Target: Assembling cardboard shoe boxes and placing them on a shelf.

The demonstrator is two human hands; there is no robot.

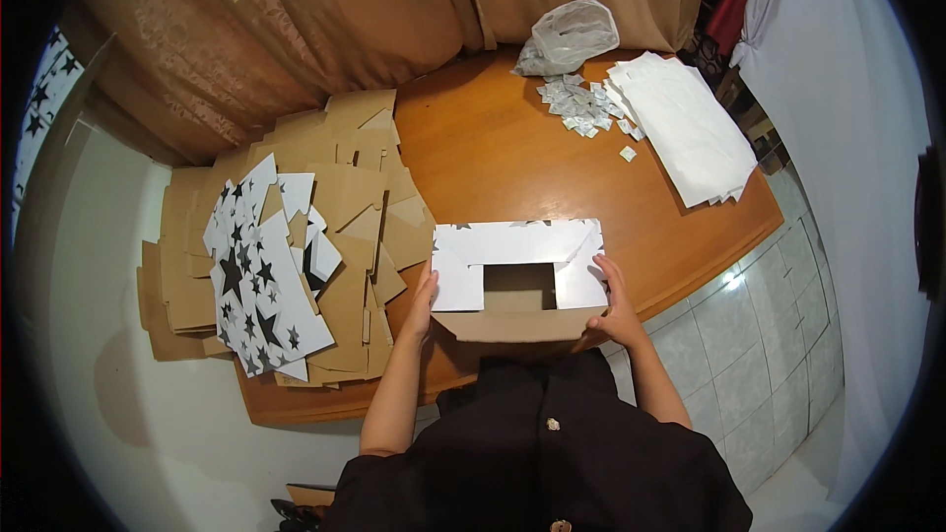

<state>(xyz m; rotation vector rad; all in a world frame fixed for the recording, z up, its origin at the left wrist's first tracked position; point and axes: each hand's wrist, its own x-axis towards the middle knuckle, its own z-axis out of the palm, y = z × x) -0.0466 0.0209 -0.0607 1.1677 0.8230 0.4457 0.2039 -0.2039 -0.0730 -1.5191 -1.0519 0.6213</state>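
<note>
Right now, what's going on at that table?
A person is folding a cardboard box at the near edge of the wooden table. The left hand presses its left side, the right hand its right. Flat star-printed blanks are stacked to the left; white sheets and small packets lie farther back.

One half-folded box [517, 281] at centre, two hands on it: left hand [422, 303] at 9 o'clock, right hand [616, 307] at 3. One pile of flat cardboard [325, 236], one paper stack [685, 128], one plastic bag [570, 36]; small packets [581, 103] too many to count.
</note>
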